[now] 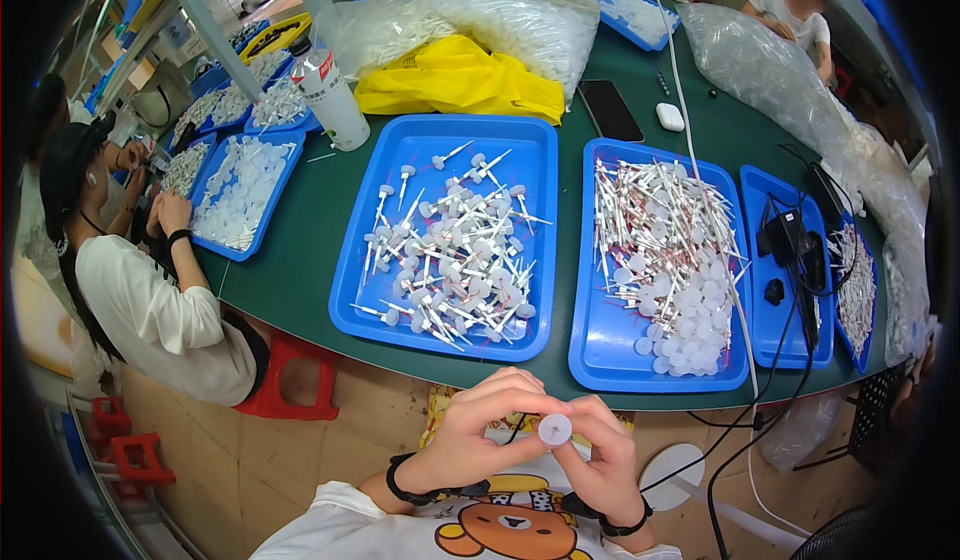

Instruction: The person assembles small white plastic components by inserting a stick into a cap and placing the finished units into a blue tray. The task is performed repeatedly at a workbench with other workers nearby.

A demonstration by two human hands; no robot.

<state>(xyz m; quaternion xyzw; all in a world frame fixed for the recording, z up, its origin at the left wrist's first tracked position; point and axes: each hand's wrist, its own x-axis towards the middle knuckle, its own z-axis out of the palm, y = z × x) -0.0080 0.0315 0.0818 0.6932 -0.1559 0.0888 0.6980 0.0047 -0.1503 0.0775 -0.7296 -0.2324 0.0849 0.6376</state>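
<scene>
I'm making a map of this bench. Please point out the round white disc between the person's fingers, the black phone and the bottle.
Round white disc (555,430): head view, on its flat face.
Black phone (611,111): head view, on its dark screen.
Bottle (331,100): head view, on its side.

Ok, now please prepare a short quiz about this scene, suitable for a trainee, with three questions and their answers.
1. What are the left hand and right hand holding together?
2. True or false: the black phone lies to the right of the yellow bag.
3. The black adapter lies in a tray of which colour? A) red B) blue C) white

Key:
1. A round white piece
2. True
3. B
</scene>
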